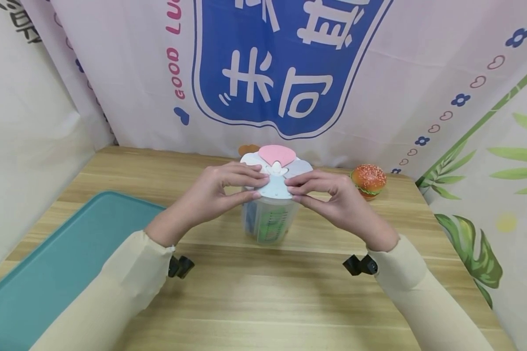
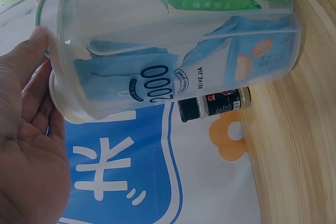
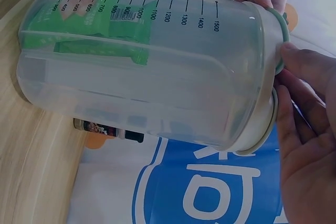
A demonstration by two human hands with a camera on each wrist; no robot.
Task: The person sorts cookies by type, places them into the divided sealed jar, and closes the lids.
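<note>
A clear plastic storage canister (image 1: pixel 268 224) with inner dividers stands upright on the table. Its petal-shaped lid has a pink flap (image 1: pixel 277 154) at the back and a pale blue flap (image 1: pixel 274 189) at the front. My left hand (image 1: pixel 233 187) pinches the front flap's left edge between thumb and fingers; my right hand (image 1: pixel 327 192) pinches its right edge. Through the wall, green packets (image 3: pixel 94 24) lie in one compartment and blue packets (image 2: pixel 262 51) in another. Whether the flap is lifted, I cannot tell.
A teal tray (image 1: pixel 70 273) lies on the left of the wooden table (image 1: pixel 263 302). Towards the back right sits a hamburger (image 1: pixel 369 179). A small dark-labelled bottle (image 2: pixel 223 103) stands behind the canister, near the printed curtain (image 1: pixel 158 117).
</note>
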